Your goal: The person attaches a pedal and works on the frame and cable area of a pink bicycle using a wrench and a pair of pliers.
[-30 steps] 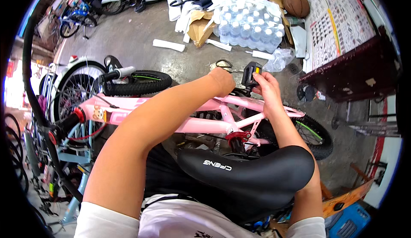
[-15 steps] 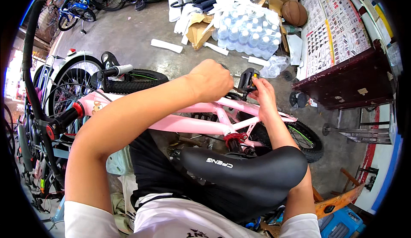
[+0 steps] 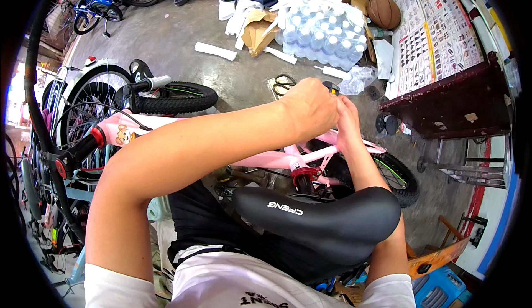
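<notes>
Concrete shop floor (image 3: 183, 28); my left hand (image 3: 310, 111) and right hand (image 3: 348, 122) both closed around a black part (image 3: 331, 88) above the pink bike frame (image 3: 266, 158), water bottles (image 3: 324, 33) at 12 o'clock.

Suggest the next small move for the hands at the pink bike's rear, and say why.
Probably steady the small black part while turning it: left hand and right hand close together over it above the pink bike frame, so the grip looks set. What the part is cannot be told.

Pink bike frame (image 3: 260, 161) with a red clamp (image 3: 303, 172), black saddle (image 3: 321, 219), black tyre (image 3: 172, 97), grey floor (image 3: 166, 36), orange ball (image 3: 384, 12).
</notes>
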`<action>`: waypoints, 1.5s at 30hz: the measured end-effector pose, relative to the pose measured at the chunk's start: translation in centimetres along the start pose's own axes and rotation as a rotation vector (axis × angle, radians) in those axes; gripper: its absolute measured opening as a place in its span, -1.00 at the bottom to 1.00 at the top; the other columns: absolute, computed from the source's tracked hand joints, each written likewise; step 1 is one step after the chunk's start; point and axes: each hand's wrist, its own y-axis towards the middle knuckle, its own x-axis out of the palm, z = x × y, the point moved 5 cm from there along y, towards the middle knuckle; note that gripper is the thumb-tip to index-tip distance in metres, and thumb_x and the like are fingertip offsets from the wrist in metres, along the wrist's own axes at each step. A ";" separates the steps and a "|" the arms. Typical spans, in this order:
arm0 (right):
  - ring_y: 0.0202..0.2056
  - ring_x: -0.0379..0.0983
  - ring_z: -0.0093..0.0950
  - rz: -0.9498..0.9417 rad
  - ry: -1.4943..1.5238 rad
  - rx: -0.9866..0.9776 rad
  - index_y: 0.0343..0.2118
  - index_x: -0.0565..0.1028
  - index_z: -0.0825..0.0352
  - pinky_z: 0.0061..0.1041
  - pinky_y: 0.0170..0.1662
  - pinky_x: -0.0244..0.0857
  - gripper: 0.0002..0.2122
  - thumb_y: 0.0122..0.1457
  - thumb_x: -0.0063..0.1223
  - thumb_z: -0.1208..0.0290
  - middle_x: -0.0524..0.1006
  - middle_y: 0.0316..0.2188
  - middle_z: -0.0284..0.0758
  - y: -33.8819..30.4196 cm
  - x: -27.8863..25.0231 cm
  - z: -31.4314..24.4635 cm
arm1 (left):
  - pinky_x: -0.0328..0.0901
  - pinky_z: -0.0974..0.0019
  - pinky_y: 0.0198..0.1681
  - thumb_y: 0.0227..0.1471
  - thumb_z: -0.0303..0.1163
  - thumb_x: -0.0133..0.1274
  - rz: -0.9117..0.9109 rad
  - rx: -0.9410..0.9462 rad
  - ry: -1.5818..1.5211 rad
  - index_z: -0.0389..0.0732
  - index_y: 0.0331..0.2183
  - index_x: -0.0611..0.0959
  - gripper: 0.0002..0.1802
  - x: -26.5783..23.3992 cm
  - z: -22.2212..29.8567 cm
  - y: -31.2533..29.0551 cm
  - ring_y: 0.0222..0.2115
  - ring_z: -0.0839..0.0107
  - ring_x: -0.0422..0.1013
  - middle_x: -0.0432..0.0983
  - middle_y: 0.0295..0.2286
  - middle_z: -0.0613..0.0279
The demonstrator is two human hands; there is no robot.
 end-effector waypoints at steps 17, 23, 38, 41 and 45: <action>-0.39 0.43 -0.62 0.011 -0.100 0.010 -0.41 0.44 0.17 -0.51 -0.22 0.33 -0.80 0.18 0.10 0.17 0.54 -0.42 -0.44 0.4 -0.5 0.0 | 0.44 0.09 -0.23 0.03 -0.34 0.01 -0.456 -0.145 -0.127 -0.12 -0.26 0.68 -0.76 15.5 -5.7 1.5 -0.26 0.12 0.58 0.65 -0.32 0.09; -0.38 0.39 -0.59 0.020 -0.072 0.014 -0.42 0.47 0.26 -0.48 -0.26 0.31 -0.77 0.18 0.08 0.17 0.49 -0.44 -0.42 0.4 -0.5 0.2 | 0.43 0.08 -0.36 -0.01 -0.36 0.03 -0.355 -0.130 -0.012 -0.18 -0.34 0.67 -0.80 9.5 -7.8 -2.4 -0.39 0.12 0.59 0.64 -0.44 0.05; -0.42 0.38 -0.61 -0.019 -0.061 -0.021 -0.43 0.46 0.26 -0.52 -0.32 0.30 -0.78 0.21 0.07 0.20 0.46 -0.47 -0.45 0.7 -0.6 0.4 | 0.43 0.20 -0.47 -0.11 -0.38 0.09 0.052 0.024 -0.044 -0.11 -0.57 0.71 -0.87 0.7 0.0 0.4 -0.50 0.24 0.60 0.63 -0.56 0.14; -0.41 0.38 -0.61 0.009 -0.079 -0.031 -0.42 0.46 0.27 -0.51 -0.32 0.31 -0.78 0.21 0.07 0.21 0.46 -0.47 -0.45 0.7 -1.2 0.5 | 0.43 0.19 -0.46 -0.09 -0.39 0.09 -0.050 0.008 -0.031 -0.10 -0.56 0.71 -0.87 2.1 -0.4 0.3 -0.48 0.24 0.60 0.63 -0.55 0.17; -0.38 0.37 -0.60 0.050 -0.089 -0.046 -0.42 0.47 0.27 -0.50 -0.31 0.31 -0.76 0.19 0.07 0.18 0.47 -0.45 -0.43 0.2 -0.4 -0.2 | 0.45 0.13 -0.38 -0.04 -0.39 0.04 -0.303 -0.101 -0.046 -0.16 -0.47 0.73 -0.82 7.4 -4.3 -0.7 -0.40 0.16 0.60 0.65 -0.45 0.11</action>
